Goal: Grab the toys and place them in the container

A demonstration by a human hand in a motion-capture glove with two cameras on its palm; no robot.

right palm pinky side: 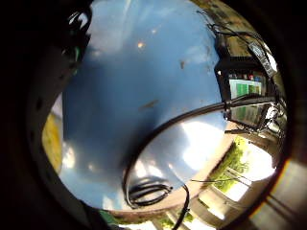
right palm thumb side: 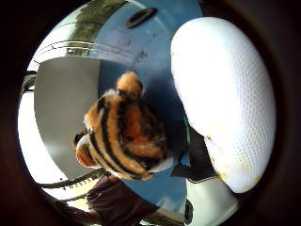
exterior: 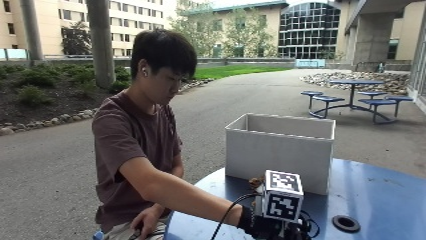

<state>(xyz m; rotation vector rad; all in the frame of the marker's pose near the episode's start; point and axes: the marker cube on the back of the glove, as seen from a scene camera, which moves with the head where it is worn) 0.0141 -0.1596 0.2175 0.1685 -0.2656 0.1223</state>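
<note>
Toy pickup at round blue table [exterior: 379,195], white container [exterior: 279,150] standing upright on it.

Gloved right hand [exterior: 266,226] sits low on the table in front of the container; whether its fingers grip cannot be told. Striped orange-and-black plush tiger [right palm thumb side: 124,129] lies on the blue surface close under the palm, beside a white textured rounded object [right palm thumb side: 223,99]. Bare other hand [exterior: 143,222] rests in the lap.
</note>
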